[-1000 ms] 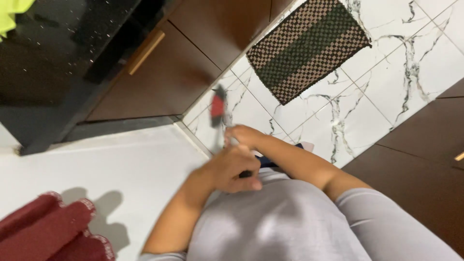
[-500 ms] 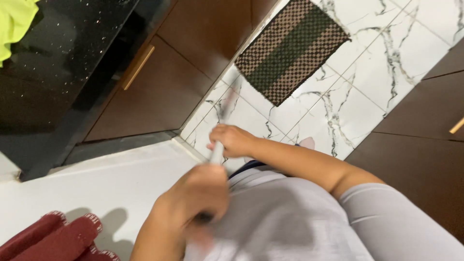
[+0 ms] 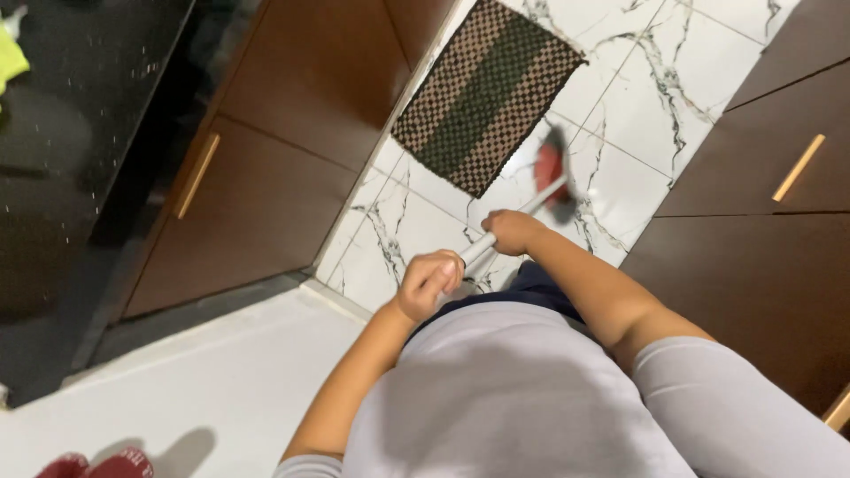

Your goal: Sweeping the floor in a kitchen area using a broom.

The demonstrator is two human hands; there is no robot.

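Broom: a long pale handle (image 3: 513, 221) ending in a blurred red and dark head (image 3: 551, 168), slanting down from the person's waist to the marble-patterned floor (image 3: 637, 80).
Broom position: its head is over the white tiles just beside the corner of the checked mat (image 3: 487, 93); whether it touches the floor cannot be told through the blur.
Left hand (image 3: 428, 281): fist clamped round the upper end of the handle, close to the grey shirt (image 3: 505, 398).
Right hand (image 3: 512, 232): fingers wrapped round the handle lower down, a little apart from the left hand.
Handling (judged): light and stiff; the smooth handle could twist in a loose grip, so two spaced grasps, one high and one lower, give the most control.
Surroundings: brown cabinets (image 3: 283, 150) with brass pulls on both sides; a dark speckled worktop (image 3: 80, 133) at the left; red slippers (image 3: 97, 465) at the bottom edge.
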